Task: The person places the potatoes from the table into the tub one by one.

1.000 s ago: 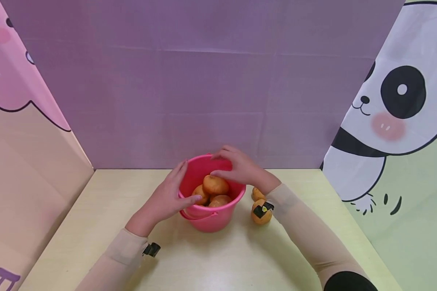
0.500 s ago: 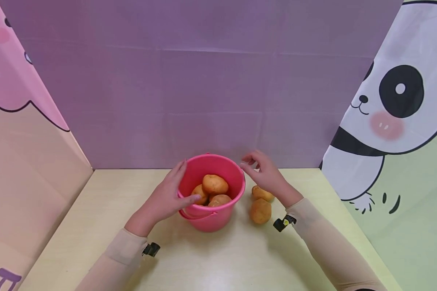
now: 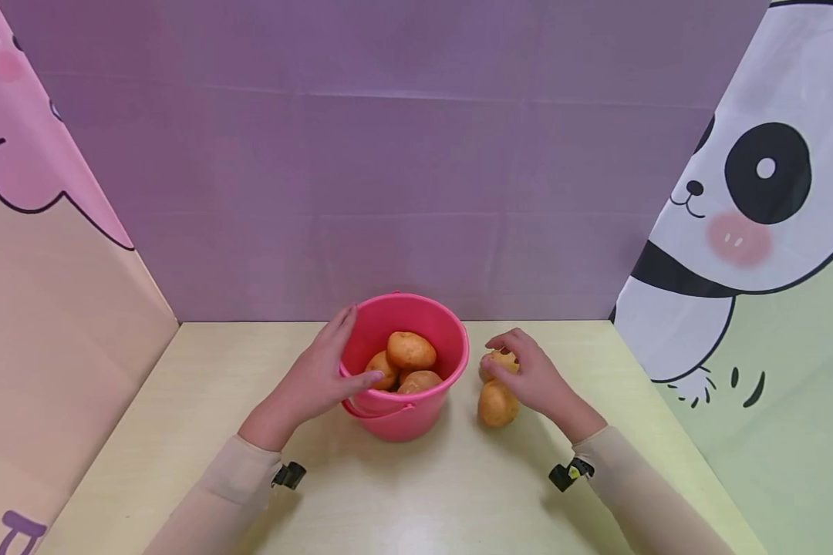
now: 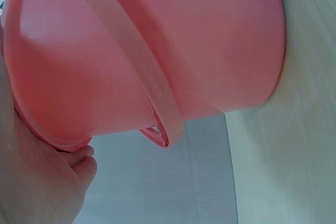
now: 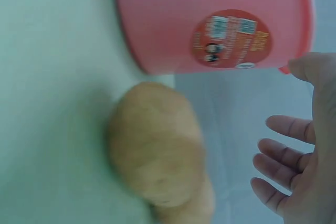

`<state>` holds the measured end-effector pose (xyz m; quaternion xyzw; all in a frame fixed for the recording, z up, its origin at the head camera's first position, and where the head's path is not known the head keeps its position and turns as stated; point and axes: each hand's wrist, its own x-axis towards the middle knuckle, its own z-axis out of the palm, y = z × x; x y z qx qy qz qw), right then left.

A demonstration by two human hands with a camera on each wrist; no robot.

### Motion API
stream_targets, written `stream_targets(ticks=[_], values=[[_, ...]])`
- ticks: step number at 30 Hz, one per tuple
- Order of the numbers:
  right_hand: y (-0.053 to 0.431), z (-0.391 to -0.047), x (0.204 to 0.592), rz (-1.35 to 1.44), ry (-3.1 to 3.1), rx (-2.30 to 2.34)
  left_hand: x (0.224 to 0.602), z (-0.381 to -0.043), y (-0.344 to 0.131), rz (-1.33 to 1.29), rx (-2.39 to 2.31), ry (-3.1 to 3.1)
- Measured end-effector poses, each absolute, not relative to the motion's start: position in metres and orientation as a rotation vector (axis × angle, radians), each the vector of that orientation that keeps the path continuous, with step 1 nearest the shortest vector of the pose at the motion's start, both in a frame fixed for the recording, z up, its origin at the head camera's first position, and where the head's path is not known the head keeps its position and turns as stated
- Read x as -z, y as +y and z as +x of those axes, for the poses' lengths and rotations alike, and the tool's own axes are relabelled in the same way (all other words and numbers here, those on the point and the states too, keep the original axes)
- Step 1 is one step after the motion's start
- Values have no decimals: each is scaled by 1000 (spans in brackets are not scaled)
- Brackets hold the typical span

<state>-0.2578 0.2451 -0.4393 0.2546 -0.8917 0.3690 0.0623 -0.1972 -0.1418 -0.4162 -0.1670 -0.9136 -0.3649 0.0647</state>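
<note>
A pink bucket (image 3: 403,420) stands upright with several potatoes (image 3: 411,351) inside. My left hand (image 3: 312,381) holds its left side, thumb over the front rim and fingers along the far left rim. In the left wrist view, the fingertips (image 4: 84,161) bend round the rim edge. To the right of the bucket, two loose potatoes lie on the table: a near potato (image 3: 497,404) and a far potato (image 3: 489,368), partly covered by my right hand (image 3: 531,374). That hand hovers over the far one, fingers parted and slightly bent, nothing between them in the right wrist view.
The pale wooden table (image 3: 416,509) ends at a purple backdrop (image 3: 403,169). Printed side panels flank it, with a panda (image 3: 763,185) on the right one. The bucket's handle (image 4: 142,66) hangs down on the near side.
My right hand has left the space over the bucket, moving right and down to the far loose potato. The left hand and the bucket have stayed put.
</note>
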Motion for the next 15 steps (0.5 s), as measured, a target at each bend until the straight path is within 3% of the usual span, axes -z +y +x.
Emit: stream_targets(ticks=[15], values=[[255, -240, 484, 812, -2751, -908, 417, -197, -142, -497, 1120, -2752]])
